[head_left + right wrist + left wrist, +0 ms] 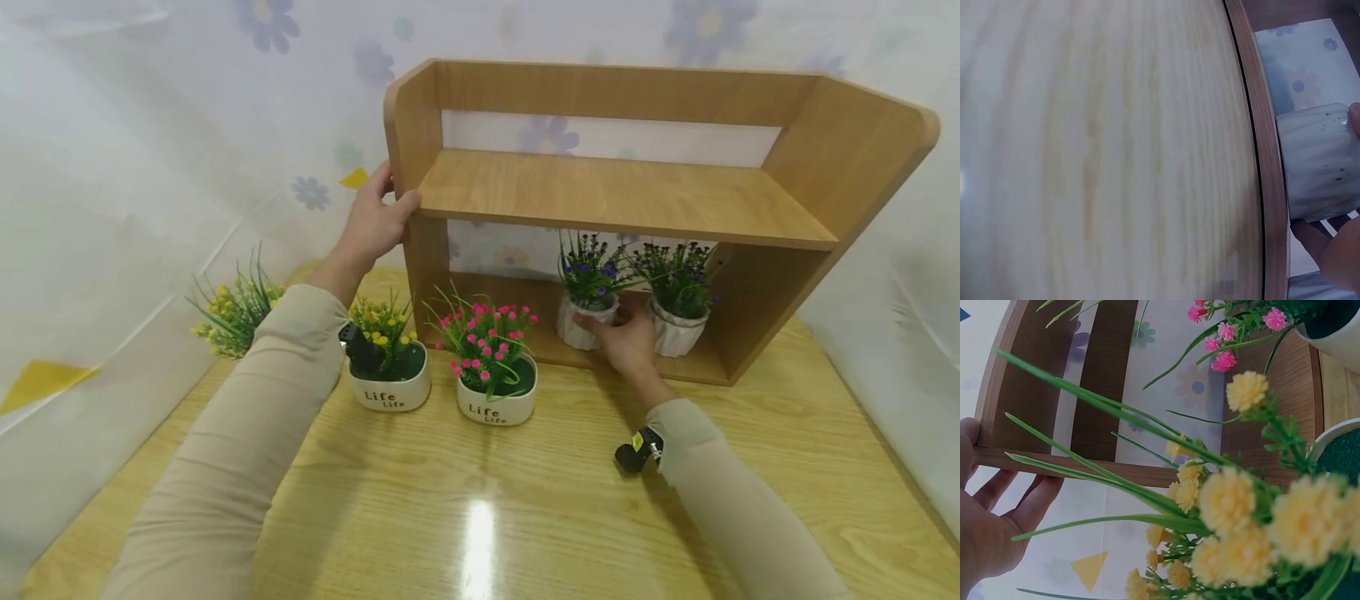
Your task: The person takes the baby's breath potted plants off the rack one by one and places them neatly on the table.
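My left hand (378,218) grips the left side panel of a two-tier wooden shelf (600,187), its thumb at the front edge and fingers behind. In the left wrist view that hand (994,525) shows at the left, holding the panel's edge. On the lower tier, my right hand (632,337) holds a white ribbed pot (576,332) with purple flowers (592,271), thumb across its front. The right wrist view shows this white pot (1319,165) between thumb and fingers, near the shelf's front edge. Just right of the hand stands a matching pot (678,329) with dark purple flowers.
On the table (555,508), before the shelf, stand an oval "Life" pot with pink flowers (483,342) and another with yellow flowers (382,329). A third yellow-flowered plant (232,312) is partly hidden behind my left sleeve. Patterned cloth (322,92) hangs behind the shelf.
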The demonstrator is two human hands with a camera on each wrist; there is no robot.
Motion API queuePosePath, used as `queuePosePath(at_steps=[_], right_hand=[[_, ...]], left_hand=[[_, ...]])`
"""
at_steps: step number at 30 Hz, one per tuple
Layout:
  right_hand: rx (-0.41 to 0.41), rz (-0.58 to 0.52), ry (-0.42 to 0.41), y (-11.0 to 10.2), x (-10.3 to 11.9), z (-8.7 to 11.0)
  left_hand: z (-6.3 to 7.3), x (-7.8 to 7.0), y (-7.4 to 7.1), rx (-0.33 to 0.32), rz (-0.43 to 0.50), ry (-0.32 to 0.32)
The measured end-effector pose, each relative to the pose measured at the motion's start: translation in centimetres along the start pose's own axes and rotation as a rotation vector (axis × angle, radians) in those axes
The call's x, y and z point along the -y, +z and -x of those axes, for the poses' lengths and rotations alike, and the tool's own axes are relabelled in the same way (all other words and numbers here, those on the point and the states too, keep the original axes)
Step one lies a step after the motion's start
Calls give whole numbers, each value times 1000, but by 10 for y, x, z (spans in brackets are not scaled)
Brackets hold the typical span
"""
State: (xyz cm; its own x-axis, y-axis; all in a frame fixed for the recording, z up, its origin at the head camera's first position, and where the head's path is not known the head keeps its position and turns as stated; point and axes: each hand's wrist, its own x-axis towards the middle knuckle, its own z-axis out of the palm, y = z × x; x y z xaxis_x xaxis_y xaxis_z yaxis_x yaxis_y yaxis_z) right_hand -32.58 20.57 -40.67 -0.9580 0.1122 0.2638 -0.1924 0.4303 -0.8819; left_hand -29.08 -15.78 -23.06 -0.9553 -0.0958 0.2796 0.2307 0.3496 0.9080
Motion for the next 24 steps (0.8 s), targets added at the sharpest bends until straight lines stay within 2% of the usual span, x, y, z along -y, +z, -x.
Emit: queuePosePath(at_steps=[6,12,24], right_hand=[[18,-15,17,-1,3,2],[35,-19,51,-2,10,6],[88,-7,30,-5,16,15]], left_hand=[[-2,-1,0,-3,-2,-16],[-4,0,1,1,5,-5],[-9,1,1,-2,10,-24]])
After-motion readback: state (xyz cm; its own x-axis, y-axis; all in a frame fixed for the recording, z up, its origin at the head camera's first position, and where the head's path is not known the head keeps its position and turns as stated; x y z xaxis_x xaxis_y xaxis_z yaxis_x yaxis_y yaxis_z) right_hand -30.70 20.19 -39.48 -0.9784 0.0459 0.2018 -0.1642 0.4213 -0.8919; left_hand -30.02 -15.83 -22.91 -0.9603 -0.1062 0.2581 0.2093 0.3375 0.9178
